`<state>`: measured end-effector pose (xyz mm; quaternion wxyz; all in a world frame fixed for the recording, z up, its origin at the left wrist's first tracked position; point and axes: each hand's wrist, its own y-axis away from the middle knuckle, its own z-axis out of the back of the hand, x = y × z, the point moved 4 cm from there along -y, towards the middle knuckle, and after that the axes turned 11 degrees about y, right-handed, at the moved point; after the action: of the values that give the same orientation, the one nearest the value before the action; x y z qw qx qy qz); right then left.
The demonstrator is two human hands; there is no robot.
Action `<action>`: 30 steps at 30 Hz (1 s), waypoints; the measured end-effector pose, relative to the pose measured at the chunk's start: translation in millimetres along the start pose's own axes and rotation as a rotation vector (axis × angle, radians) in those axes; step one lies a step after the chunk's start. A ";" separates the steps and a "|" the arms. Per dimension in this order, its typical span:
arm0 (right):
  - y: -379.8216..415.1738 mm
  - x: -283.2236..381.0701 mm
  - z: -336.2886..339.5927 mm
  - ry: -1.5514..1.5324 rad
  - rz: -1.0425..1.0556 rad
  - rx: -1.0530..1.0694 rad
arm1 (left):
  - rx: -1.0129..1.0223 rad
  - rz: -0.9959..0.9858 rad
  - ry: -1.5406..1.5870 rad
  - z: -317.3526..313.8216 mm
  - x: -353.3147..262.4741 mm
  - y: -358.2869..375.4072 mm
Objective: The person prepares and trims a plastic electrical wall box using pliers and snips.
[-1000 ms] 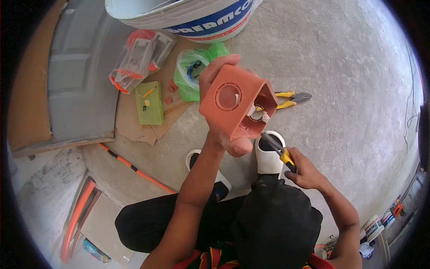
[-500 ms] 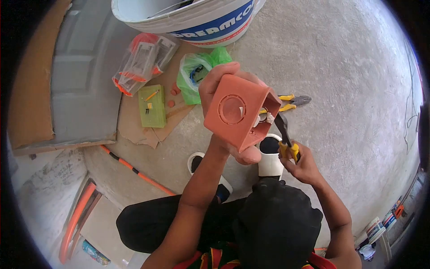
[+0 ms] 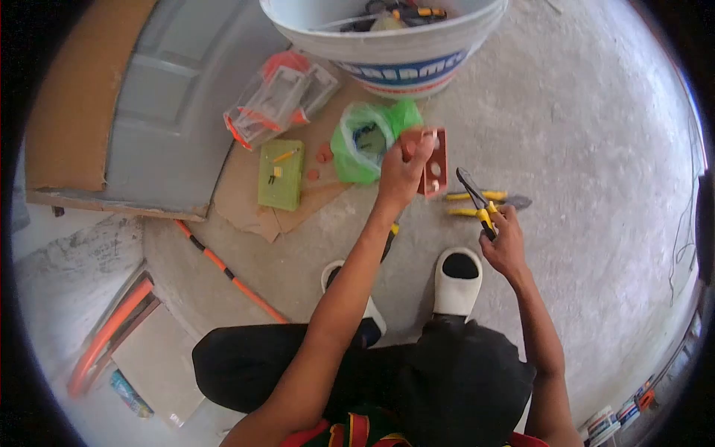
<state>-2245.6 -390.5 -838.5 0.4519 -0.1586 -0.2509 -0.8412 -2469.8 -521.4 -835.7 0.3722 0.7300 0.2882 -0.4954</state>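
Over the bare concrete floor (image 3: 581, 149), in front of the person's shoes, a reddish box (image 3: 434, 186) is held up in the left hand (image 3: 403, 170). Its hollow side faces right, toward the other hand, and the long axis of that opening runs away from the person; a pale round spot shows inside. The left fingers are curled firmly around the box, covering its nearer left part, so its far wall is hard to make out.

The right hand (image 3: 506, 240) has its fingers closed around the yellow handles of a pair of pliers (image 3: 474, 195), whose dark nose points forward and to the left, apart from the box. Whether the plier jaws are parted cannot be told.

Beneath, in view, lies a second pair of pliers (image 3: 520, 202) on the floor, head to the right, its middle partly covered by the first. A yellow-and-black handle (image 3: 391, 237) peeks from behind the left forearm, the remainder hidden.

Farther left sit a green bag (image 3: 348, 165) with blurred dark contents and a yellow-green case (image 3: 281, 192). Beyond stands a white bucket (image 3: 395, 56), cut off at the top.
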 end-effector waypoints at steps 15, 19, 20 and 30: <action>-99.5 -58.8 37.9 0.082 -0.168 -0.080 | 0.014 -0.247 -0.685 -33.3 6.1 -7.5; 31.2 -3.5 94.6 -0.130 -0.399 -0.096 | 0.353 0.028 -0.634 -49.7 -80.8 49.3; 79.4 -0.1 103.7 -0.209 -0.430 -0.030 | 0.446 0.086 -0.659 -55.1 -109.3 68.5; 563.5 2.3 324.6 -0.364 -1.029 0.279 | 0.961 0.444 -1.217 -167.1 -404.2 181.5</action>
<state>-1760.6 -470.8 -412.9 -0.0504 -0.0969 -0.4788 -0.8711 -2380.0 -504.9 -371.1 0.1988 0.4527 -0.3614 -0.7905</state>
